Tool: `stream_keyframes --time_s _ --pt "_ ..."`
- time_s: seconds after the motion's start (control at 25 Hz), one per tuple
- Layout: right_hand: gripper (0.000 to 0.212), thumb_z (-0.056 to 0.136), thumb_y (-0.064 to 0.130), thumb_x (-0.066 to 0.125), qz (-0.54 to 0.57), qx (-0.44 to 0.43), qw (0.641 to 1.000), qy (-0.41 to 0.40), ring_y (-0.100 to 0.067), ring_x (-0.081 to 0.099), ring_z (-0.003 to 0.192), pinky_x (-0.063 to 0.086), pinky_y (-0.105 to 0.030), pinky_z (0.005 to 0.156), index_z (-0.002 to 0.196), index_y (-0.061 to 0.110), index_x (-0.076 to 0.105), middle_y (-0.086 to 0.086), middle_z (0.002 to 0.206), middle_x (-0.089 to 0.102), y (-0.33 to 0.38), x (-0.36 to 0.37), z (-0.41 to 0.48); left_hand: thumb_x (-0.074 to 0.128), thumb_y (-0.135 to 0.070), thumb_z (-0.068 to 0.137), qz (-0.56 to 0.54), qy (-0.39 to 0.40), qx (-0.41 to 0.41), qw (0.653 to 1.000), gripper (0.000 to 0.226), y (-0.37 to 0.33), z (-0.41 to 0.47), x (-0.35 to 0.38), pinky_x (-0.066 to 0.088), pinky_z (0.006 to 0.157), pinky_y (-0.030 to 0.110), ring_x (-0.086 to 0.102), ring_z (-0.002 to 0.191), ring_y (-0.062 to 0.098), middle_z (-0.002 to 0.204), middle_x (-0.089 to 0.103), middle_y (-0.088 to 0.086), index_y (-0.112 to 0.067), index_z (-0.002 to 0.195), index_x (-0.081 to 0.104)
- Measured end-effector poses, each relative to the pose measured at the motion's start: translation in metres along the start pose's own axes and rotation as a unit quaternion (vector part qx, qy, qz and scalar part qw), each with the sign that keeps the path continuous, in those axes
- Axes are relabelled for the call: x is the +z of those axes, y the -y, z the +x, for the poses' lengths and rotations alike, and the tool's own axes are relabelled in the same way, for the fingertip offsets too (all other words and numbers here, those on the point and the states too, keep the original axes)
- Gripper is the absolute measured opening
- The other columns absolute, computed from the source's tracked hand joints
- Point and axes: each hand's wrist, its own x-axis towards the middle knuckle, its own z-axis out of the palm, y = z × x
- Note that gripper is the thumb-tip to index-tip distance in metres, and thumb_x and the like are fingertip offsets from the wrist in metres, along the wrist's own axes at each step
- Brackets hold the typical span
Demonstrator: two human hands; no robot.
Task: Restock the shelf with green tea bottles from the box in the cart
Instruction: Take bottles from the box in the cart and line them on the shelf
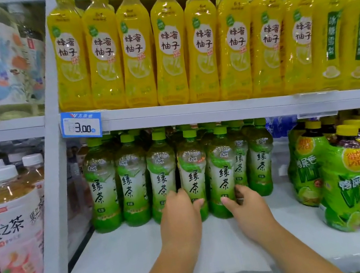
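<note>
1. Both forearms reach forward over the white shelf (127, 254), toward 12 o'clock.
2. The left hand (180, 211) wraps the base of a green tea bottle (193, 172), thumb across its front.
3. The right hand (244, 204) grips the neighbouring bottle (222, 169) at 3 o'clock of it.
4. More green tea bottles (131, 181) stand upright behind and beside them.

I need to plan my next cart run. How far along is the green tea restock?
Done: a row of green tea bottles stands on the shelf. In hand: left hand and right hand each hold a front bottle. Left: the bare gap on the right.
</note>
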Motion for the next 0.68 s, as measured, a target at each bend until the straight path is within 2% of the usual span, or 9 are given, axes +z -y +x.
stream_keyframes --time_s 0.08,0.16,0.32,0.52,0.68 --pt "0.022 0.09 0.021 0.072 0.011 -0.004 1.0 0.009 0.007 0.066 0.095 0.052 -0.023 0.085 0.102 0.037 0.064 0.022 0.102 0.071 -0.004 0.002 0.002 0.06 -0.045 0.096 0.026 0.005 0.006 1.0 0.033 0.003 0.006 0.004 0.046 0.073 0.029 0.056 0.082 0.02 0.094 0.054 0.002 -0.013 0.099 0.065" --pt "0.029 0.089 0.023 0.072 0.004 -0.007 1.0 0.025 0.005 0.065 0.101 0.051 -0.026 0.09 0.113 0.035 0.063 0.022 0.108 0.07 -0.008 0.002 0.002 0.056 -0.047 0.098 0.061 0.017 0.009 0.998 0.035 0.002 0.008 0.006 0.043 0.066 0.027 0.054 0.074 0.019 0.087 0.052 0.002 -0.012 0.095 0.063" --pt "0.047 0.087 0.022 0.074 -0.035 -0.021 0.998 0.042 0.007 0.061 0.105 0.05 -0.026 0.094 0.13 0.032 0.058 0.024 0.114 0.068 -0.01 0.001 -0.001 0.053 -0.048 0.099 0.076 0.02 0.011 0.997 0.034 0.002 0.009 0.008 0.05 0.065 0.032 0.069 0.082 0.024 0.085 0.067 0.004 -0.017 0.087 0.049" --pt "0.042 0.086 0.033 0.073 -0.081 -0.023 0.996 0.029 0.01 0.06 0.099 0.047 -0.02 0.084 0.126 0.039 0.058 0.028 0.106 0.067 -0.007 0.003 -0.002 0.052 -0.05 0.098 0.068 -0.002 0.018 0.997 0.037 0.011 0.003 0.015 0.052 0.065 0.032 0.07 0.088 0.024 0.092 0.07 0.003 -0.016 0.11 0.055" --pt "0.031 0.087 0.045 0.068 -0.121 0.001 0.992 0.022 -0.003 0.061 0.093 0.045 -0.025 0.078 0.116 0.042 0.058 0.026 0.097 0.064 -0.006 0.006 -0.001 0.055 -0.051 0.096 0.046 -0.004 0.015 0.999 0.033 0.016 0.0 0.016 0.056 0.069 0.035 0.069 0.087 0.022 0.09 0.07 -0.001 -0.019 0.1 0.058"
